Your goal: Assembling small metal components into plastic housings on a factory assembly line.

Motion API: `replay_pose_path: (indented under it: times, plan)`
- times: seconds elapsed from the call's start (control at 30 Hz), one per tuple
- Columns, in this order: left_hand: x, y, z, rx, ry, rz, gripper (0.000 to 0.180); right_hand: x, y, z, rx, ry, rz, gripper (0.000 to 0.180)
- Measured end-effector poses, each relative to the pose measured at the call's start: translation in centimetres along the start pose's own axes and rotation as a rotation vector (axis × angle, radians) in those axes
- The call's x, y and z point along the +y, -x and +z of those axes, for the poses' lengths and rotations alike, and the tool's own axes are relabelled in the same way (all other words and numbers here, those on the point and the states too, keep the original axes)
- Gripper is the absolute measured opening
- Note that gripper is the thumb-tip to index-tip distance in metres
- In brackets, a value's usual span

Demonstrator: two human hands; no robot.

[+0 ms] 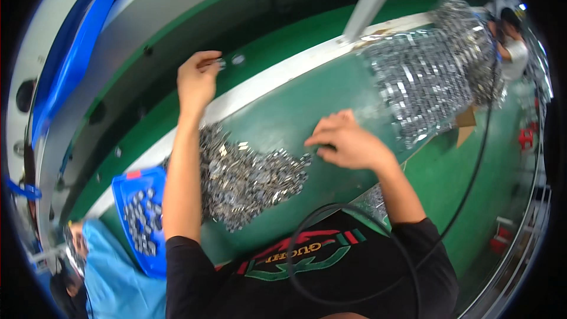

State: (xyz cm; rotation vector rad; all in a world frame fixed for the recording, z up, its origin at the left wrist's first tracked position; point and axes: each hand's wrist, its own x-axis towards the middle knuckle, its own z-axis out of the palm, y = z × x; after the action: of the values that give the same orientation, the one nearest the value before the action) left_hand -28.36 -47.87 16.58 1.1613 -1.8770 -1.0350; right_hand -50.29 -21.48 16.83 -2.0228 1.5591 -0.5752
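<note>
My left hand [198, 82] reaches over the white rail to the green belt, its fingers pinched on a small shiny metal piece [221, 64]. Just right of the fingertips, another small pale piece [238, 59] lies on the belt. My right hand [351, 143] hovers over the green tabletop with thumb and forefinger apart, and nothing shows between them. It is nearest the right end of a wide pile of small metal pieces [254, 177]. My left forearm hides part of that pile.
A blue tray [121, 192] with several metal pieces stands at left, beside a person in light blue [118, 272]. Rows of shiny pieces [422, 77] cover the far right of the table. A white post [372, 3] rises from the rail [266, 87]. A black cable [481, 147] hangs at right. Another person [515, 53] is far right.
</note>
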Motion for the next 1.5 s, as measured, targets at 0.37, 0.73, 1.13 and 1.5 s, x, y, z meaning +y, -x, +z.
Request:
replay_pose_path:
  times: [0.37, 0.73, 1.13, 1.5]
  plan:
    - [-7.5, -11.2, 3.2, 0.153, -0.517, 0.111, 0.030, -1.5, 3.5, 5.5, 0.381, -0.001, 0.023, 0.014]
    - [-1.3, -3.8, 6.6, -0.327, -0.441, 0.472, 0.027, -1.3, 3.2, 5.5, 0.407, -0.024, -0.103, 0.013]
    - [4.7, -0.1, 8.6, -0.208, -0.124, 0.405, 0.034, -2.2, 1.3, 3.4, 0.323, -0.006, 0.025, 0.011]
    - [6.4, 13.9, 1.2, -0.336, 0.306, 0.013, 0.046, -3.6, -4.5, 1.1, 0.662, -0.442, -0.128, 0.016]
